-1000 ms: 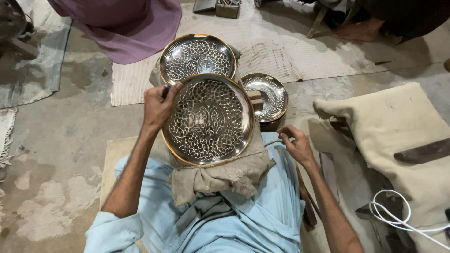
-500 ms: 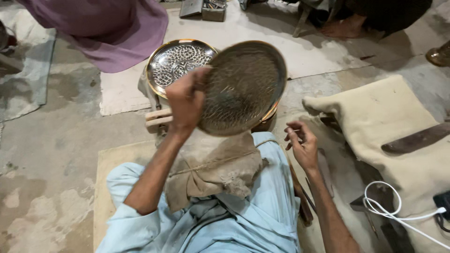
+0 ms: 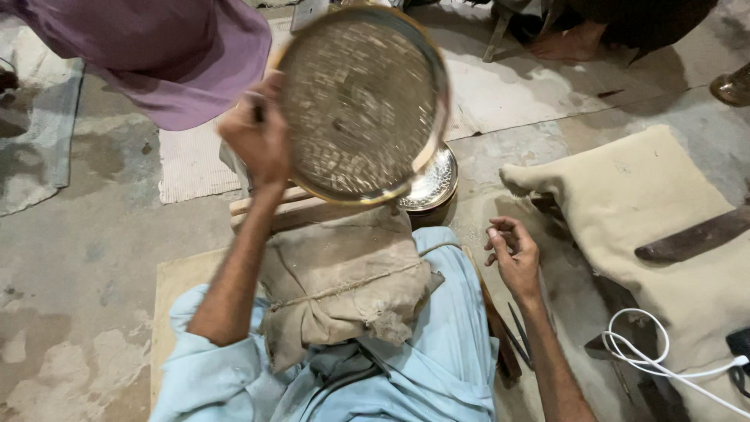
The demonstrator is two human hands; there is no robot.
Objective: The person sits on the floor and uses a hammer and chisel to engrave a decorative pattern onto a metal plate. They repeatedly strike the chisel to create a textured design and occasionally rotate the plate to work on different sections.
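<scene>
One round brass-coloured metal tray [image 3: 361, 101] with a raised golden rim, lifted clear of my lap and tilted on edge; its face shows a fine, dense worked pattern, blurred. My left hand [image 3: 256, 139] grips its left rim, fingers clamped over the edge. My right hand [image 3: 512, 254] hangs low and apart, fingers loosely curled together; I cannot tell whether it holds anything. Below the tray: a tan cloth bundle tied with string [image 3: 344, 285] on my knees, a wooden block [image 3: 293, 209], a second shiny embossed dish [image 3: 433, 181]. At right: a beige cushion [image 3: 648, 211], a white cable [image 3: 664, 355].
</scene>
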